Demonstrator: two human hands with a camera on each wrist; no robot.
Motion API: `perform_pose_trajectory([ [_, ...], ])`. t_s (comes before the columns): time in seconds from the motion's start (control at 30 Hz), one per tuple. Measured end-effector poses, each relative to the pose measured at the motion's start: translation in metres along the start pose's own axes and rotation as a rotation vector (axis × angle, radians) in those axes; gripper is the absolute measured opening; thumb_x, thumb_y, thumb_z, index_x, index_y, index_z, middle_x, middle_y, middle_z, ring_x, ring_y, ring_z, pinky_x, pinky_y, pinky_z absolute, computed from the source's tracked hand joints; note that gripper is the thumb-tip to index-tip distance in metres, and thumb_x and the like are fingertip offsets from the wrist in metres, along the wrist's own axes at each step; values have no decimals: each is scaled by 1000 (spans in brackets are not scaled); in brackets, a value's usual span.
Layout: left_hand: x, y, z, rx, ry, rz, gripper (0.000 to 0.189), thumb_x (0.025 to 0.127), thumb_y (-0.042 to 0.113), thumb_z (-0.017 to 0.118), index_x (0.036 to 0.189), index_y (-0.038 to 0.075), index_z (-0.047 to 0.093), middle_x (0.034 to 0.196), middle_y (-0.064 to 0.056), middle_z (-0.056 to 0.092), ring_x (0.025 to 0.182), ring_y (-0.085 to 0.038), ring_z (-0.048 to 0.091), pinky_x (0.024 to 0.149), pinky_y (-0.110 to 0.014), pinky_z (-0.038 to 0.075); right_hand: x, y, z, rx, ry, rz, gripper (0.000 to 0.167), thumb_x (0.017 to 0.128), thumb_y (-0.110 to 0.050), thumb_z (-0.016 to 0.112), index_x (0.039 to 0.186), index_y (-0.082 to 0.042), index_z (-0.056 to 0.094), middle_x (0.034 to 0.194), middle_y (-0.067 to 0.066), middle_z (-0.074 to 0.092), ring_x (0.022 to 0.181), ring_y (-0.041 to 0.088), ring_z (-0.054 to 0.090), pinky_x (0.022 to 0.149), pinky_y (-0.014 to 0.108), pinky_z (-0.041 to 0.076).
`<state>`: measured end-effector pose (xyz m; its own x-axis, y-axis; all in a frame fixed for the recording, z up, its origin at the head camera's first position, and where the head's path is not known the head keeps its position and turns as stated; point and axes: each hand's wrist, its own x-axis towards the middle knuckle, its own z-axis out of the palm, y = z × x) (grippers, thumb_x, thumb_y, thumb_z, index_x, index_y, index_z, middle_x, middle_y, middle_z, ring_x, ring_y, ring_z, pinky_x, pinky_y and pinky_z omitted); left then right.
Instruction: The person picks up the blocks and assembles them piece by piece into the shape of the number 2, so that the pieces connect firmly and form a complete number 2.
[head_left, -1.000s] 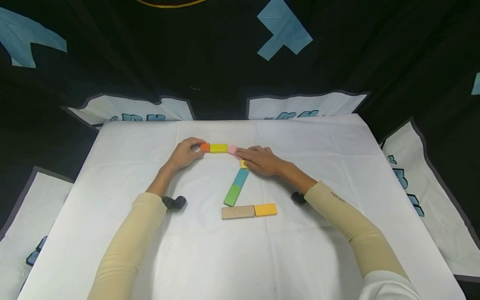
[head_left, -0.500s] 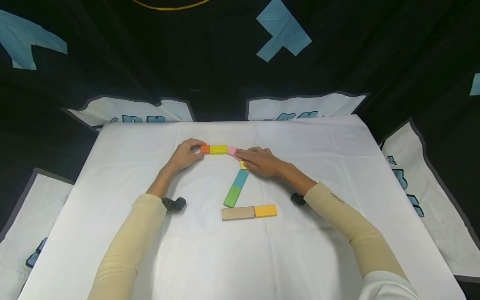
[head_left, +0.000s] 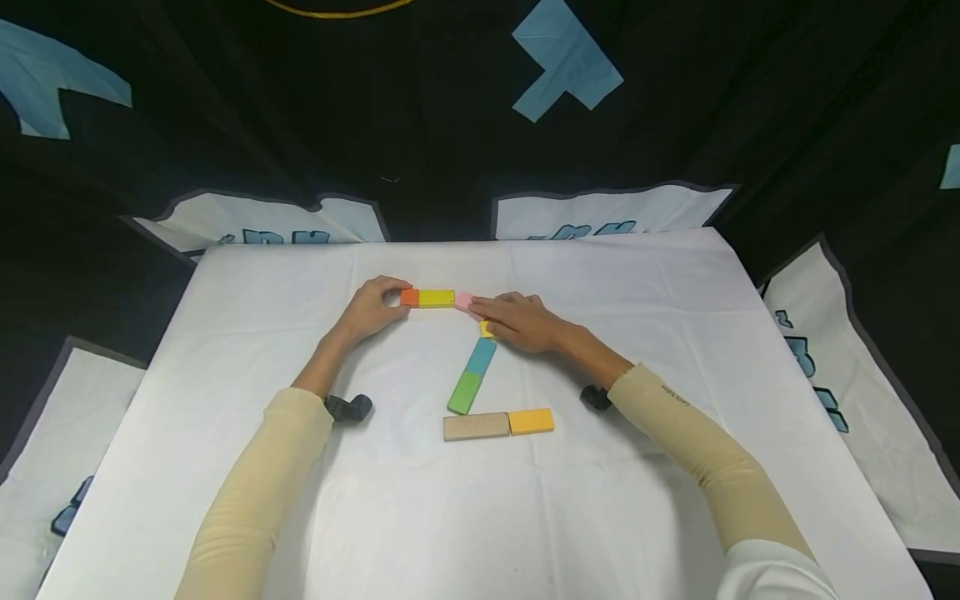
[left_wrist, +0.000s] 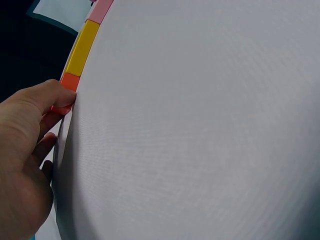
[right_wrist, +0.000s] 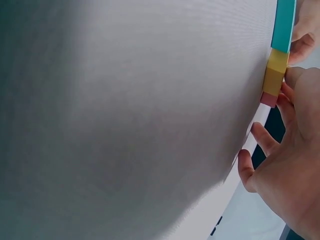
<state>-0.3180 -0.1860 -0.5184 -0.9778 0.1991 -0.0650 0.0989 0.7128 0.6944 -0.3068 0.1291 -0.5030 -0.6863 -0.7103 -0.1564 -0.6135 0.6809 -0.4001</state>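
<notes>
My left hand (head_left: pixel 371 305) pinches a small orange block (head_left: pixel 409 298) between thumb and index finger at the left end of a row. Against it lies a yellow block (head_left: pixel 437 298), then a slanted pink block (head_left: pixel 464 301). My right hand (head_left: pixel 528 322) rests over the right side, its outstretched fingers touching the pink block and its thumb at a small yellow-orange block (head_left: pixel 487 329), both partly covered. Below these, a teal block (head_left: pixel 481 357) and a green block (head_left: pixel 465 392) form a slanted line. A tan block (head_left: pixel 476 427) and an orange-yellow block (head_left: pixel 531 421) lie end to end beneath.
All the blocks lie flat on a white cloth-covered table (head_left: pixel 420 517). Its far edge runs behind the hands, with a black curtain (head_left: pixel 442 133) beyond. A dark wrist device (head_left: pixel 348 408) sits at the left wrist, and another (head_left: pixel 596 397) at the right.
</notes>
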Motion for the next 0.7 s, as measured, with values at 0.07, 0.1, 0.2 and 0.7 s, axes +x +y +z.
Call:
perform_pose_trajectory([
  [0.07,0,0,0,-3,2,2,44,91,9,68,134,6,61,145,-17,49,142,-36,33,116,-50,22,0,0,0,5,2,0,54,107,-36,42,159,-30,28,162,-10,25,140,27,33,102,52,29],
  [0.1,0,0,0,-3,1,1,44,90,9,67,134,6,61,146,-17,49,142,-36,33,116,-50,22,0,1,0,7,2,0,54,107,-36,41,159,-30,28,162,-10,25,140,26,33,102,52,29],
  [0.2,1,0,0,-3,-1,0,45,91,8,68,135,6,60,147,-18,48,142,-36,32,116,-51,22,0,1,1,9,0,4,54,107,-36,41,159,-30,27,162,-11,25,140,26,33,102,52,29],
  [0.7,-7,-4,-12,-16,-27,-53,55,94,18,66,146,10,49,153,-14,42,146,-33,27,117,-51,19,-13,4,-11,130,122,21,50,108,-29,41,156,-17,37,162,-1,27,149,17,22,118,42,19],
])
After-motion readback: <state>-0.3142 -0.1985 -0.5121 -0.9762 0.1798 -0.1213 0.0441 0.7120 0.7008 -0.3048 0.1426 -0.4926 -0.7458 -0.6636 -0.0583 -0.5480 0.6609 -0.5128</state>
